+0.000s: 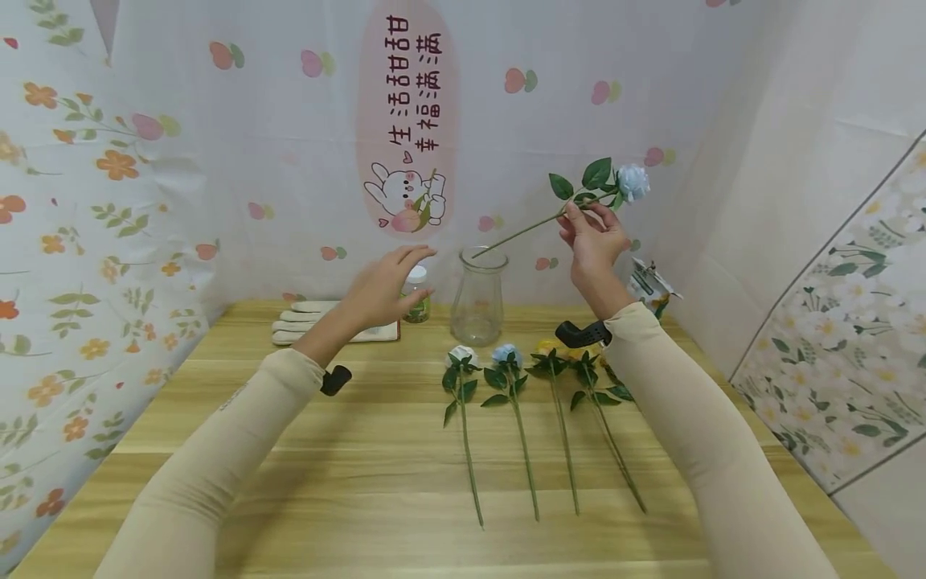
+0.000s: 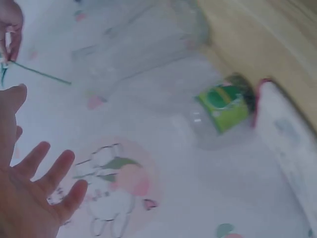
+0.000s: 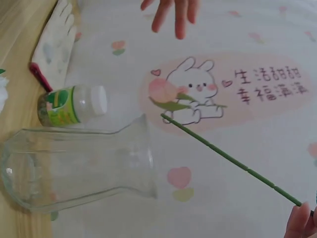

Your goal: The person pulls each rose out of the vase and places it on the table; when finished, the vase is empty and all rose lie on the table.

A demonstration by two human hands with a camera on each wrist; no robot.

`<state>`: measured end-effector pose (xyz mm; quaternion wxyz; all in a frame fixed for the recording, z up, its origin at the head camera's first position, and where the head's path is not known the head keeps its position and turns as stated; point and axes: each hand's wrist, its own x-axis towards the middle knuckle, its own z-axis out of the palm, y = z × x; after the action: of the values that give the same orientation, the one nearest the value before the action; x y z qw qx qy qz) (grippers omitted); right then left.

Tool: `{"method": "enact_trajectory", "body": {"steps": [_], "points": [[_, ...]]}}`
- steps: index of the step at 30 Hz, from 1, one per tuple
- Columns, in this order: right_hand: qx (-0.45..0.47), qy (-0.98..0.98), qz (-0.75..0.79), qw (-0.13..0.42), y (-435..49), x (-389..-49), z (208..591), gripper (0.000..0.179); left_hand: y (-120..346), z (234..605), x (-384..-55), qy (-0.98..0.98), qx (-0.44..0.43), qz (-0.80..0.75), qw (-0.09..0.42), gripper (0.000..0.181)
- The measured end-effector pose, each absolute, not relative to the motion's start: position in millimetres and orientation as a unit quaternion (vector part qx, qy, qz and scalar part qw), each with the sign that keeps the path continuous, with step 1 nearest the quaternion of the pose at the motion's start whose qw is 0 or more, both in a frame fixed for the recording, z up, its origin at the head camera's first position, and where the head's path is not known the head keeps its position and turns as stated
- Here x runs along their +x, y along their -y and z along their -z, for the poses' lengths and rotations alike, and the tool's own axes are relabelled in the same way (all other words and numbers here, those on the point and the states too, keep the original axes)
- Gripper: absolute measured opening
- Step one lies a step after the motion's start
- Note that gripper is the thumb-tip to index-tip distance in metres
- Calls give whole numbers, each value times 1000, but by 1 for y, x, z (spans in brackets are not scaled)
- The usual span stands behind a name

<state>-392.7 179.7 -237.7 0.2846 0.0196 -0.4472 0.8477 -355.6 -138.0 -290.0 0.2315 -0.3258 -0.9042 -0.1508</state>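
My right hand point(image 1: 595, 245) pinches an artificial light-blue rose point(image 1: 633, 183) by its green stem, just below the leaves. The stem slants down to the left, its lower end at the mouth of a clear glass vase point(image 1: 477, 310). In the right wrist view the stem point(image 3: 233, 161) shows its tip near the vase rim; whether it is inside cannot be told. My left hand point(image 1: 383, 285) is raised left of the vase with fingers spread, holding nothing. Below lie a white rose point(image 1: 463, 358), another blue rose point(image 1: 506, 355) and yellow roses point(image 1: 550, 347), stems toward me.
A small white-capped jar point(image 1: 416, 297) with a green label stands behind my left hand. White gloves point(image 1: 289, 326) lie at the back left of the wooden table point(image 1: 347, 482). A clipped stack of cards or papers point(image 1: 651, 285) sits behind my right forearm. Printed cloth hangs behind.
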Motion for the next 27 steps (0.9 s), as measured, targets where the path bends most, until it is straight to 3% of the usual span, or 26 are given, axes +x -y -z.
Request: {"method": "enact_trajectory", "body": {"steps": [8,17,27], "points": [[60,458,-846,266,-175,-371,223,34,137,261,-324,881,-325,207,273,67],[98,476,-847,216,-140,-345,227,31,147,267,-296,858,-338,242,301,70],[120,549,-806,186,-104,-321,259,35,156,292,-283,878,-316,249,258,71]]}}
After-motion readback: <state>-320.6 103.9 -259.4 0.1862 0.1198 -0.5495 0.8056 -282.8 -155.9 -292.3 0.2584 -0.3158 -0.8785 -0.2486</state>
